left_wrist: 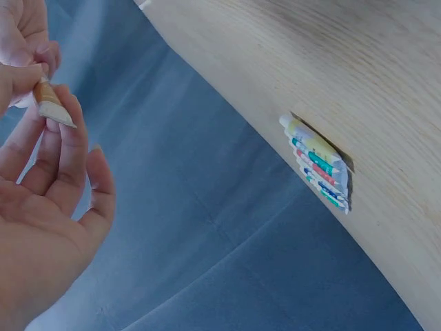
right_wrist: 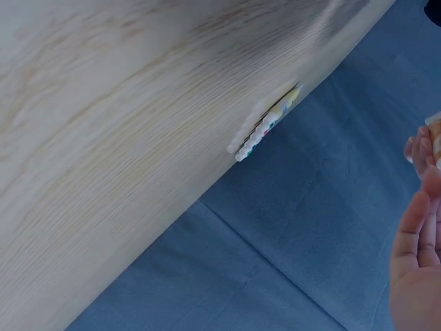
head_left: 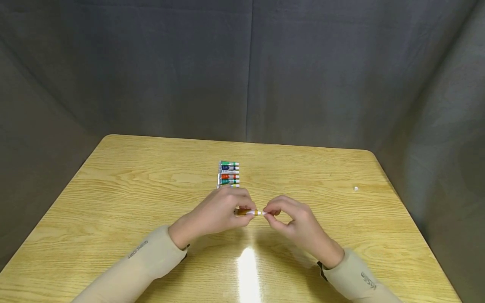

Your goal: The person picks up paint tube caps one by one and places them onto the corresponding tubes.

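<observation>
In the head view my left hand (head_left: 225, 210) pinches an ochre-yellow paint tube (head_left: 246, 212) between thumb and fingers, its white nozzle end pointing right. My right hand (head_left: 299, 221) brings thumb and index finger together on a small white piece at that end, which looks like a cap (head_left: 265, 213); whether it is still joined to the tube is hard to tell. The left wrist view shows the tube's flat crimped end (left_wrist: 56, 114) beside the left fingers. In the right wrist view the tube (right_wrist: 435, 134) is cut off by the frame edge.
Beyond the left hand, several paint tubes (head_left: 229, 172) lie side by side in a row, caps to the right; the nearest is partly covered by the hand. A small white object (head_left: 356, 188) sits on the wooden table (head_left: 151, 168) at the right. Dark cloth (head_left: 182, 71) hangs behind.
</observation>
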`<state>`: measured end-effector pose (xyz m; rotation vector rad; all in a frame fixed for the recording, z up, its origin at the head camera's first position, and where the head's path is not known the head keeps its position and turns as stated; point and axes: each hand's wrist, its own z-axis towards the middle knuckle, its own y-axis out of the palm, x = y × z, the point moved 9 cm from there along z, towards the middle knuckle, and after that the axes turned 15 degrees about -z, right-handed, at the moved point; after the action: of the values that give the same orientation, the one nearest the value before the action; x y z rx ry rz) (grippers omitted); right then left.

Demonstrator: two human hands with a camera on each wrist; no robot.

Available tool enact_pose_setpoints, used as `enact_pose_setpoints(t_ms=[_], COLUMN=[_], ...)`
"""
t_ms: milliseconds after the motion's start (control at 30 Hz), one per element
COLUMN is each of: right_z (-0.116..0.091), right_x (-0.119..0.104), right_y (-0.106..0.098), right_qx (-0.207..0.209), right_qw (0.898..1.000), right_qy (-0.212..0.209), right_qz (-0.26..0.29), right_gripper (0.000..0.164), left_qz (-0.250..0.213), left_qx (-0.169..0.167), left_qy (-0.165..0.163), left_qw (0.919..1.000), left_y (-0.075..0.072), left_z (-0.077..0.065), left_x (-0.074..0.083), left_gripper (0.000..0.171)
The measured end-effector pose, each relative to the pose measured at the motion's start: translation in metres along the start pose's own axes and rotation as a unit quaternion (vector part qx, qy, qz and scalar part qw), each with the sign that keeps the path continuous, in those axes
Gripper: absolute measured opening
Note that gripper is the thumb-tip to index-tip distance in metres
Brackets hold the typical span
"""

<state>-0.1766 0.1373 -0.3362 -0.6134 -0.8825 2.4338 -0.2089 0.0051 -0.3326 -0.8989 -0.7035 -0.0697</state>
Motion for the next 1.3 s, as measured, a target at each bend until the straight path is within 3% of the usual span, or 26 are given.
enact_pose_setpoints(t_ms=[300,700,1067,1300], right_z=[0.001,-0.001,0.001,-0.001], right_x=[0.001,0.009,0.005,0.008], right_y=[0.001,0.005,0.002,0.005], right_qx=[0.003,-0.030,-0.006,-0.032], right_qw=[1.000,0.997,0.999,0.998], right_qy=[0.010,0.063,0.039,0.057], right_qz=[0.012,0.017,0.007,0.012], right_gripper=[0.026,0.019,0.027,0.013], left_qz=[-0.001,0.010,0.014,0.047], left_qx=[0.006,0.012,0.029,0.034], left_qy=[0.019,0.020,0.017,0.032], left_qw=[0.9998,0.9997,0.9993,0.9978], left_y=[-0.002,-0.002,-0.004,-0.004], left_z=[0.004,0.005,0.004,0.004], left_x=[0.007,0.007,0.007,0.013], left_gripper=[0.009,0.007,0.005,0.005])
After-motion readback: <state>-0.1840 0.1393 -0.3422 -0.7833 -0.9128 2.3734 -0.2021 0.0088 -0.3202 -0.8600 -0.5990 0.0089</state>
